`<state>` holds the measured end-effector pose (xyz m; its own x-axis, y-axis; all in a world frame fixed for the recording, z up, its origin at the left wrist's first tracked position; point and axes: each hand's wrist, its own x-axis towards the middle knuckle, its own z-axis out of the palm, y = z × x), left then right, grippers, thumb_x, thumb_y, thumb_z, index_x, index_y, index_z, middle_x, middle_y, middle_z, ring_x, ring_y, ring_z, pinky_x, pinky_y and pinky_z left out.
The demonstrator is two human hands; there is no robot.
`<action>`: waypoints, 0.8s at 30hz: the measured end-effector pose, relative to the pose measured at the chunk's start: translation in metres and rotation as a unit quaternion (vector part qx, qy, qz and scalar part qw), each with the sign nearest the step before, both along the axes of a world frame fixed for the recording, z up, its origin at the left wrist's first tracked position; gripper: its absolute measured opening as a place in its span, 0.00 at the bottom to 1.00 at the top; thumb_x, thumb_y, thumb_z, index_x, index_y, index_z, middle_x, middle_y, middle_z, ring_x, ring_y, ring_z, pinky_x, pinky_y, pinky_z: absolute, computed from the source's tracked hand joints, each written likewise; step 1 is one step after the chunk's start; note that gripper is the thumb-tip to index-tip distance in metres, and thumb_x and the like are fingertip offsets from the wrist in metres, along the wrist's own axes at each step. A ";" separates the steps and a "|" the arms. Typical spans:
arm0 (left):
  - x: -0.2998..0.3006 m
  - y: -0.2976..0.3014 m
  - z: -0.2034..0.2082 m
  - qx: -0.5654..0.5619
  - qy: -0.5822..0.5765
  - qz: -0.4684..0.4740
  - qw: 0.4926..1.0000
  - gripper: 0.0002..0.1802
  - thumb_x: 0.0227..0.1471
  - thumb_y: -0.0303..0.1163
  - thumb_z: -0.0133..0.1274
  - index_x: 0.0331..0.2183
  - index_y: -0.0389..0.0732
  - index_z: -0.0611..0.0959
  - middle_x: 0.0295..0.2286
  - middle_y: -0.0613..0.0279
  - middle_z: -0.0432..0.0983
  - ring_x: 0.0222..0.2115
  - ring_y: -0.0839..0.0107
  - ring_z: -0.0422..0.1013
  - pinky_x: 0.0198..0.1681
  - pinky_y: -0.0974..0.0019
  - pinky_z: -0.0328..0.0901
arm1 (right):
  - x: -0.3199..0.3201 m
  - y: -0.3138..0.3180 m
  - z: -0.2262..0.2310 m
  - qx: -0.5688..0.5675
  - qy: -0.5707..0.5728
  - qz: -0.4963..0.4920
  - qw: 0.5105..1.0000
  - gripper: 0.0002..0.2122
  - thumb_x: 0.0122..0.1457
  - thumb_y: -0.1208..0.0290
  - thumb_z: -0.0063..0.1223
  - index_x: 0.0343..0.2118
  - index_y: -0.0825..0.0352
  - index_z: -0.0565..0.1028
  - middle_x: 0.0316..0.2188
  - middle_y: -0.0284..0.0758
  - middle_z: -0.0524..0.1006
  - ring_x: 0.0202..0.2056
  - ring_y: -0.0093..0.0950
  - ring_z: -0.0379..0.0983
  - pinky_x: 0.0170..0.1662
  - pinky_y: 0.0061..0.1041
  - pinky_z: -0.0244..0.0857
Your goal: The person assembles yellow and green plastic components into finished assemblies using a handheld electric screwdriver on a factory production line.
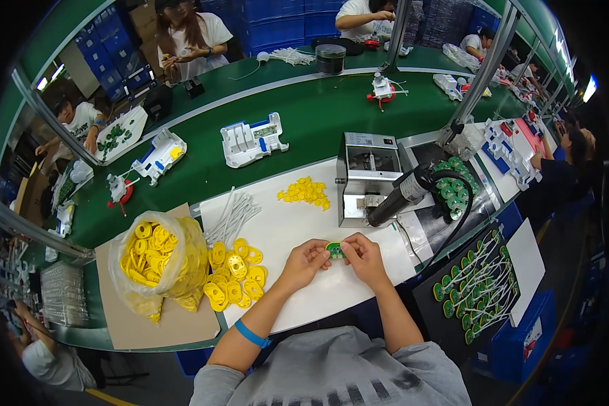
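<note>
Above the white work sheet (pixel 298 291), my left hand (pixel 306 262) and my right hand (pixel 363 257) pinch a small green circuit board (pixel 335 251) from its two sides. A bit of yellow shows at the board's edge. Left of my left hand lies a pile of yellow oval plastic pieces (pixel 236 266). White cables (pixel 234 215) lie in a bundle behind that pile. Small yellow plastic parts (pixel 306 192) are heaped on the far part of the sheet. Ahead of my right hand stands a metal bench machine (pixel 372 169) with a black cylindrical tool (pixel 400 197) beside it.
A clear bag of yellow pieces (pixel 157 254) stands on cardboard (pixel 183 330) at left. Round green boards (pixel 453 186) sit right of the machine. Boards with white cables (pixel 477 287) lie on a black surface at right. White housings (pixel 252 140) rest on the green belt (pixel 304 101). Co-workers sit beyond.
</note>
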<state>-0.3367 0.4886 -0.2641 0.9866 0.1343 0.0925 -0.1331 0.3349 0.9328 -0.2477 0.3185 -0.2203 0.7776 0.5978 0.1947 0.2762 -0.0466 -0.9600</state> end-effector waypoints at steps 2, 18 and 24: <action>0.002 -0.008 0.004 -0.017 -0.038 0.034 0.999 0.16 0.60 0.24 0.56 0.50 0.32 0.76 0.36 0.61 0.77 0.36 0.73 0.75 0.39 0.70 0.72 | 0.002 -0.002 -0.001 0.001 -0.004 0.000 1.000 0.06 0.65 0.74 0.55 0.35 0.73 0.74 0.22 0.30 0.78 0.22 0.15 0.70 0.25 0.16 0.62; 0.008 0.003 0.028 0.429 -0.167 0.210 0.862 0.15 0.50 0.27 0.64 0.41 0.35 0.84 0.40 0.54 0.78 0.42 0.54 0.73 0.47 0.59 0.69 | 0.046 -0.033 0.083 0.299 -0.290 -0.212 0.884 0.15 0.70 0.68 0.44 0.52 0.73 0.71 0.34 0.38 0.80 0.35 0.26 0.77 0.37 0.22 0.67; 0.007 0.004 0.026 0.481 -0.169 0.233 0.828 0.15 0.49 0.29 0.65 0.41 0.35 0.85 0.41 0.53 0.74 0.46 0.54 0.67 0.51 0.59 0.65 | 0.056 0.002 0.104 0.275 -0.152 0.035 0.949 0.35 0.68 0.50 0.48 0.66 0.73 0.53 0.36 0.41 0.78 0.36 0.29 0.77 0.44 0.29 0.70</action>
<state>-0.3293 0.4924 -0.2385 0.7441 0.1978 0.6380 -0.3464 -0.7024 0.6218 -0.1920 0.3201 -0.1166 0.5976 0.3886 0.7013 0.5290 0.4662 -0.7091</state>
